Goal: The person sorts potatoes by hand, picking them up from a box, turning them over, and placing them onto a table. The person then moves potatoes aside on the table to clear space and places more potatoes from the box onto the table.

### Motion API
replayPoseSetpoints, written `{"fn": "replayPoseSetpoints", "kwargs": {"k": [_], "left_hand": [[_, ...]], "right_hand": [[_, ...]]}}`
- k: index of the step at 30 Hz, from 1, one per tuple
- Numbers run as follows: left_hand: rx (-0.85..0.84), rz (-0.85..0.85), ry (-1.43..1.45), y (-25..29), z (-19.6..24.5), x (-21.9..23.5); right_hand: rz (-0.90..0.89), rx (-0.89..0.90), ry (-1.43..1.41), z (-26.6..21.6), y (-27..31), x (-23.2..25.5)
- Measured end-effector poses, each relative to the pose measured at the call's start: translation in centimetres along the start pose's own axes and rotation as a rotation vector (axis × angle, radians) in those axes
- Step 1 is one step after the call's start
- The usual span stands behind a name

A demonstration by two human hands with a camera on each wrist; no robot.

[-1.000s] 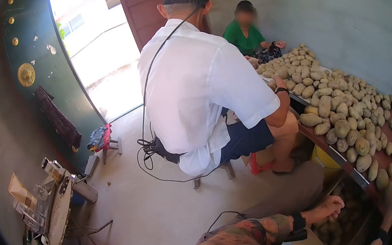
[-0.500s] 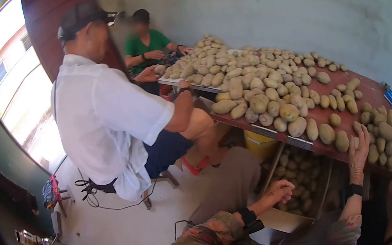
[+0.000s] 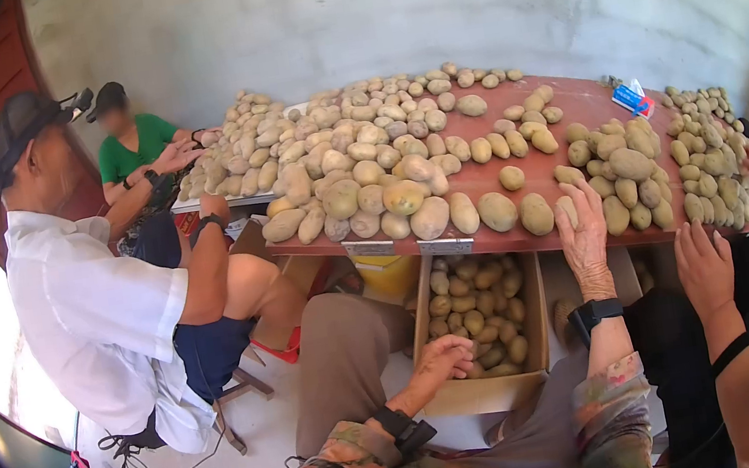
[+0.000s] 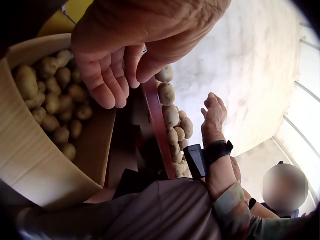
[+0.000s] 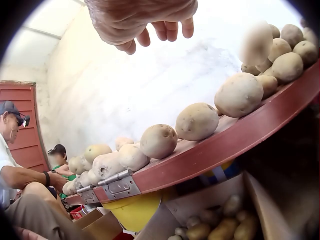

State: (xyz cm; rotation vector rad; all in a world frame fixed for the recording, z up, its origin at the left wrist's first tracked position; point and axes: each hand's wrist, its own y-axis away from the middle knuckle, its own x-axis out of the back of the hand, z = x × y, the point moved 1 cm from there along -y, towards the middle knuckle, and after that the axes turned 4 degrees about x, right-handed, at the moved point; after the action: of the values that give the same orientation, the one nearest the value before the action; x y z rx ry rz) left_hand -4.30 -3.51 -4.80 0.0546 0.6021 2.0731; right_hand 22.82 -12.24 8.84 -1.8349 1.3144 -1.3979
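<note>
My left hand (image 3: 441,365) hangs over the near left of a cardboard box (image 3: 484,397) of potatoes (image 3: 475,320), fingers loosely bent and holding nothing. The left wrist view has that hand (image 4: 145,37) close up beside the box (image 4: 45,170). At the front edge of the red table (image 3: 492,183), my right hand (image 3: 587,247) is raised with extended fingers, overlapping a potato (image 3: 566,213); contact is unclear. Seen from the right wrist, this hand (image 5: 145,22) has an empty underside, above a row of potatoes (image 5: 197,121) along the table edge.
Many potatoes (image 3: 345,157) cover the table's left; smaller piles (image 3: 630,164) lie right. A blue packet (image 3: 632,100) sits toward the back. A person in white (image 3: 93,312) sits left, one in green (image 3: 137,145) behind. Another person's hand (image 3: 705,269) is right of mine.
The head view has swung right, bringing more of the table's right side and the neighbouring person into sight. My left hand stays near the box; my right hand remains by the table edge since half a second ago.
</note>
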Motion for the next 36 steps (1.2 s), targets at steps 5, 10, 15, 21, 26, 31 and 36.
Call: {"fn": "replayPoseSetpoints", "kwargs": {"k": [5,10,15,21,26,31,36], "left_hand": [[0.024,0.022,0.006,-0.2,-0.5,0.3],[0.043,0.05,0.051,0.2,0.0,0.3],[0.04,0.056,0.01,0.2,-0.1,0.5],[0.068,0.069,-0.009,0.0,-0.6,0.5],[0.117,0.075,-0.044,-0.2,-1.7,0.9],[0.133,0.063,-0.069,-0.2,-2.1,0.8],[0.146,0.041,-0.029,-0.4,-2.5,0.7]], "right_hand": [[0.005,0.024,-0.029,-0.6,-0.2,0.5],[0.033,0.03,-0.02,0.0,-0.1,0.6],[-0.002,0.006,-0.033,0.1,0.0,0.5],[0.0,0.014,-0.019,0.4,0.1,0.4],[0.005,0.021,-0.036,0.3,0.2,0.2],[-0.002,0.012,-0.051,0.4,0.4,0.1],[-0.018,0.038,-0.025,-0.1,0.4,0.2]]}}
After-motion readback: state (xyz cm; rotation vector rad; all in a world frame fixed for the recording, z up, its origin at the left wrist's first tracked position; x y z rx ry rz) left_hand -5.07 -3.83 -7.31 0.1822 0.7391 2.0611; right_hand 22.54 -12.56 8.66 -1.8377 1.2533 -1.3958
